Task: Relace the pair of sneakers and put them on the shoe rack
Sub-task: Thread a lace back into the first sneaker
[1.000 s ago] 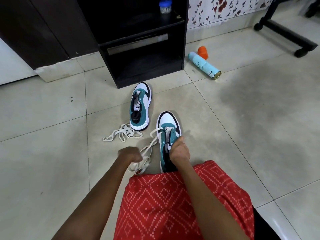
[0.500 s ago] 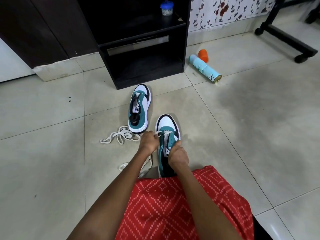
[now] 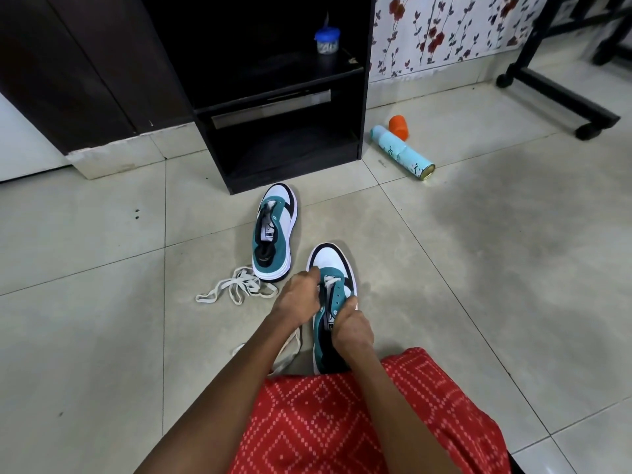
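Note:
Two teal, white and black sneakers lie on the tiled floor. The near sneaker [image 3: 333, 265] sits just in front of my knees, with a white lace [image 3: 329, 281] threaded through its front eyelets. My left hand [image 3: 299, 297] is curled at the sneaker's left side and pinches that lace near the eyelets. My right hand [image 3: 352, 328] grips the sneaker's tongue and right side. The lace's loose length [image 3: 285, 354] trails on the floor under my left forearm. The far sneaker [image 3: 275, 232] has no lace. A second white lace [image 3: 236, 287] lies in a heap beside its heel.
A black shoe rack [image 3: 362, 107] with open shelves stands just beyond the far sneaker; a small blue-lidded jar [image 3: 326, 41] sits on its upper shelf. A light blue spray can [image 3: 403, 152] and an orange cap [image 3: 399, 126] lie to the right. A wheeled black frame [image 3: 561, 97] stands at the far right.
My left hand moved from the floor at the left, where it pulled the lace out, up to the sneaker's front eyelets. My right hand stayed on the sneaker.

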